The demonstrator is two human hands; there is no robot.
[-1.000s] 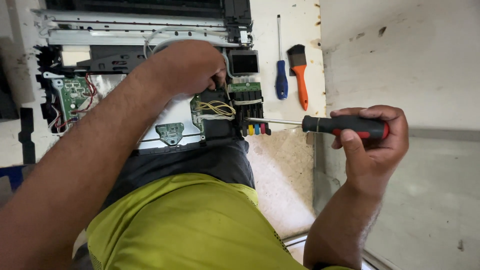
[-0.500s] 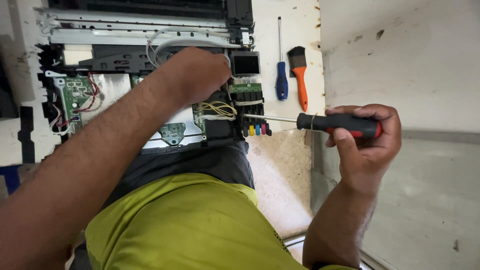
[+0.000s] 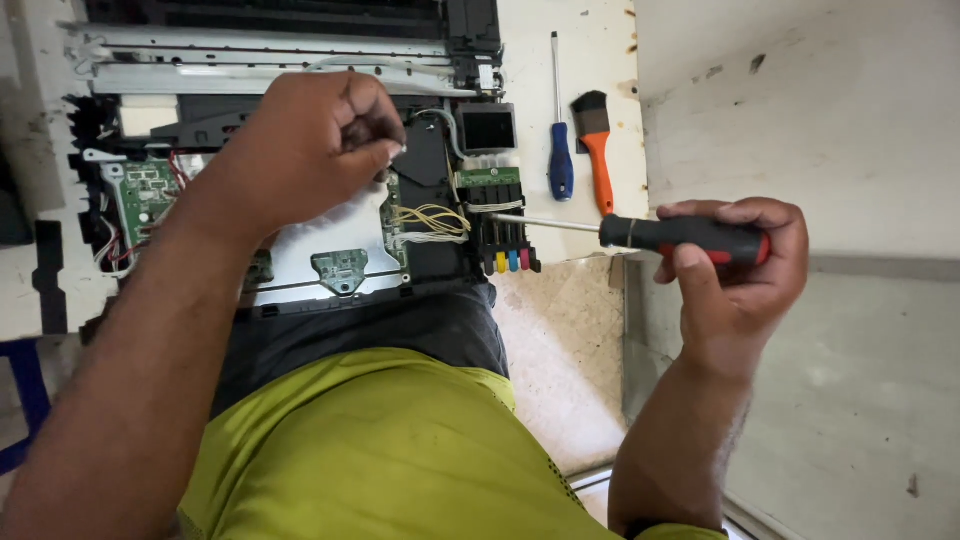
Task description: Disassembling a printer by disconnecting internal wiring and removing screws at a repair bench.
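Beside opened printer [image 3: 330, 230], right hand [image 3: 735, 275] fingers gripping red-black screwdriver [image 3: 680, 238], left hand [image 3: 310, 150] pinched closed, contents unclear

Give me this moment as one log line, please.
left hand: fingers pinched inside opened printer | right hand: holds black-red screwdriver | tabletop: blue screwdriver, orange brush

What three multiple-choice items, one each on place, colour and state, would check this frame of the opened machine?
1. Where does the blue-handled screwdriver lie?
A. left of the orange-handled brush
B. on the circuit board
C. in the left hand

2. What colours is the handle of the held screwdriver?
A. blue
B. black and red
C. yellow

3. What is the right hand doing?
A. lying open and flat
B. gripping the screwdriver handle
C. holding the brush

Answers: 1 A, both lie side by side on the white tabletop; 2 B, black grip with red parts; 3 B, fingers are wrapped round the handle.
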